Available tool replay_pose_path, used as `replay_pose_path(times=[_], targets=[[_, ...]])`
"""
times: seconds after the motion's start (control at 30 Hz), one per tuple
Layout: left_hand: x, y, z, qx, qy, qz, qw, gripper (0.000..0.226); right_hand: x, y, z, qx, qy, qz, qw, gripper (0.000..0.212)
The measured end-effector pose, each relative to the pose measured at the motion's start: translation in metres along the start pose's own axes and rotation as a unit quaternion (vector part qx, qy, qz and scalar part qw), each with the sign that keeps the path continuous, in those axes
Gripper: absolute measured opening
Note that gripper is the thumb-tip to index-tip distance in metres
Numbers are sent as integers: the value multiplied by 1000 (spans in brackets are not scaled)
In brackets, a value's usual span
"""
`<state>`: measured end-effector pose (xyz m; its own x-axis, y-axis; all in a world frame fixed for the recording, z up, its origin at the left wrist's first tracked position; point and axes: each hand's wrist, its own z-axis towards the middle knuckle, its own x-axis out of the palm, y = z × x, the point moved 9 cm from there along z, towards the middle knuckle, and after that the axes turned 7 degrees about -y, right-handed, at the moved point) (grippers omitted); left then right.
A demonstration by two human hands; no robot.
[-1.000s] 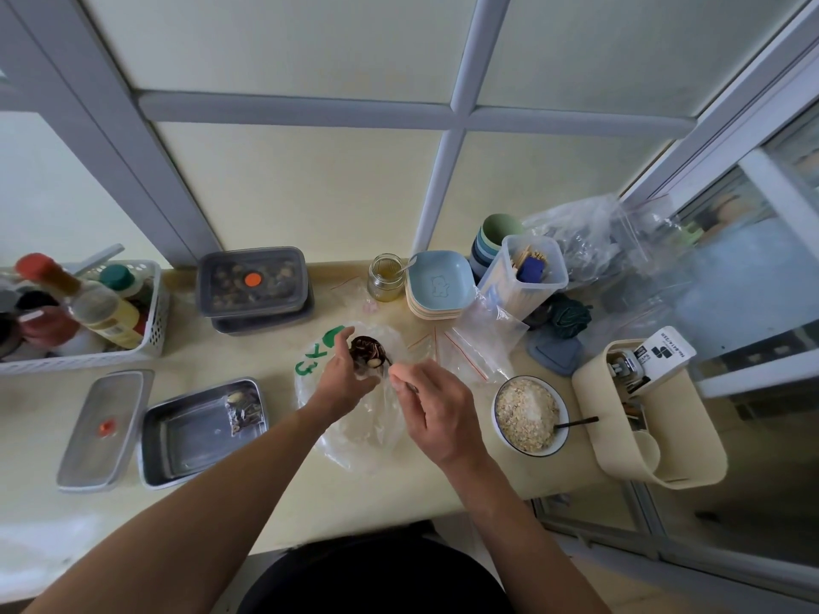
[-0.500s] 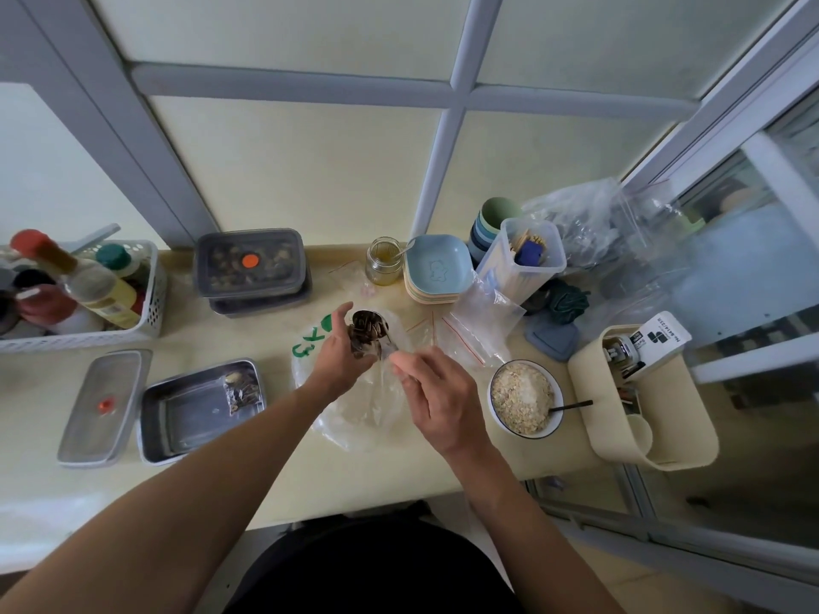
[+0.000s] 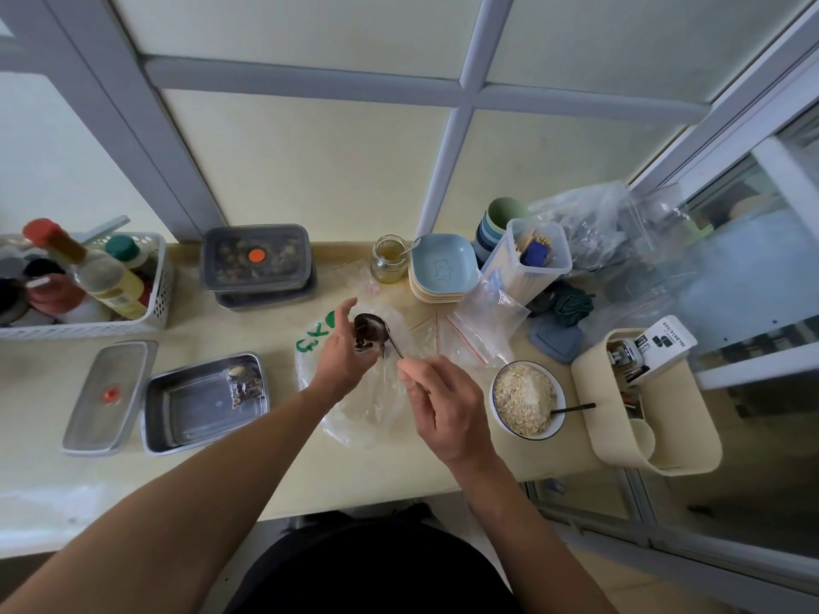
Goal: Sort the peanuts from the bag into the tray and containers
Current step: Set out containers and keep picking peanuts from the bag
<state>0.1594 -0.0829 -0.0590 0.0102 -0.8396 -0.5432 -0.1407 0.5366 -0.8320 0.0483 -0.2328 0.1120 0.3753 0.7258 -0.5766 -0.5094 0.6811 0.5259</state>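
Over the clear bag (image 3: 354,418) at mid-counter, our left hand (image 3: 339,354) grips a peanut packet (image 3: 364,342) we judge light and floppy, best held by its sides, while our right hand (image 3: 443,403) pinches a spoon (image 3: 377,325).

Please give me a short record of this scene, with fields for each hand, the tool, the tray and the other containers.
left hand: holds small clear bag of dark pieces
right hand: pinches spoon handle, spoon bowl at the bag's mouth
metal tray: open, few pieces in far right corner
lid: lies left of the tray
lidded container: shut, at the back
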Motion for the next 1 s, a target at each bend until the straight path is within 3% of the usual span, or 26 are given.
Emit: replay_pose_path(times=[0.73, 0.87, 1.0], targets=[[-8, 3, 0, 12, -5, -4, 1000, 91, 6, -5, 4, -36, 52, 20, 998, 14], [-13, 9, -3, -10, -8, 8, 1000, 82, -13, -34, 5, 125, -62, 38, 989, 13], [-21, 1, -9, 29, -18, 61, 998, 64, -22, -77, -12, 319, -139, 43, 936, 17]])
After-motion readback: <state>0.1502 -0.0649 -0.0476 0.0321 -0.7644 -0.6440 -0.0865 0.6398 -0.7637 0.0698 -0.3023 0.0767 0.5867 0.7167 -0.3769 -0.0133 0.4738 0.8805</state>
